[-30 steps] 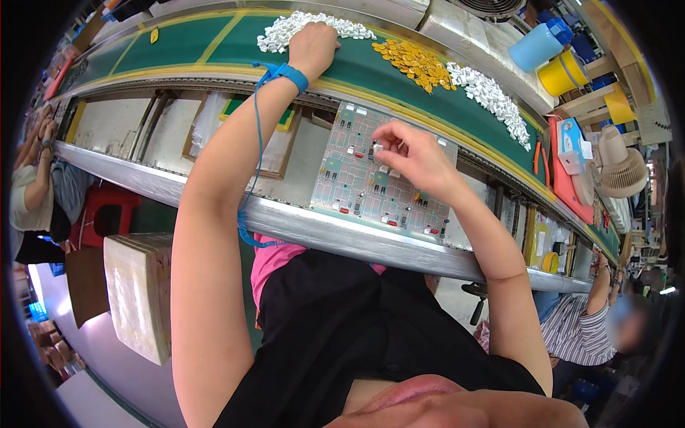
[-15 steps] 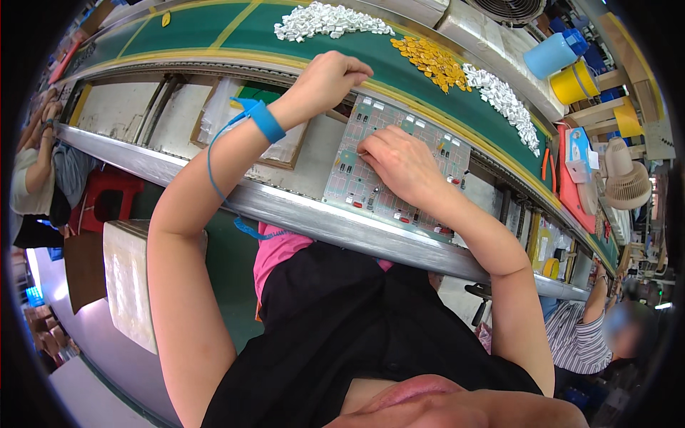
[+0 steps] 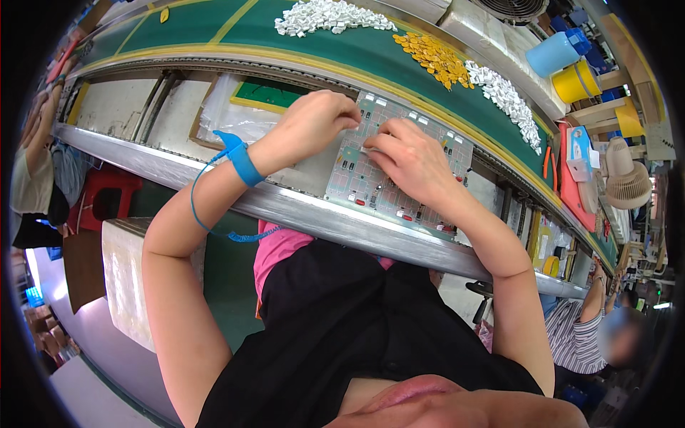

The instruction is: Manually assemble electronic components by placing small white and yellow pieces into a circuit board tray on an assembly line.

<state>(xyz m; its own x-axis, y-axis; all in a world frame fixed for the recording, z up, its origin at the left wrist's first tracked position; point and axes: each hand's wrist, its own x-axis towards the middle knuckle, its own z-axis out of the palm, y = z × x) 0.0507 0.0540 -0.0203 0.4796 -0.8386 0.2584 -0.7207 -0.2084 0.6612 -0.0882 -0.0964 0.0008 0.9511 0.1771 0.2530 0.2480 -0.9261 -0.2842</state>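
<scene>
A grey-green circuit board [image 3: 342, 187] with several small black, red and white parts lies in the rail frame in front of me. My right hand [image 3: 414, 160] is over its middle, thumb and fingers pinched, with a speck of white at the fingertips. Just off the board's upper left corner is my left hand [image 3: 317, 123], its fingers curled together; whatever they hold is hidden. A blue wrist strap [image 3: 246, 165] with a coiled cord circles my left wrist.
Beyond the board runs a green belt [image 3: 285, 53] bearing white parts [image 3: 332, 17], yellow disc-like parts [image 3: 435, 60] and more white parts [image 3: 503, 96]. A metal rail [image 3: 300, 207] crosses before me. Pliers [image 3: 549, 165] lie at right. Other people work at both sides.
My left hand has come down from the belt's edge to the board's upper left corner. My right hand has shifted slightly right, its fingers still pinched over the board.
</scene>
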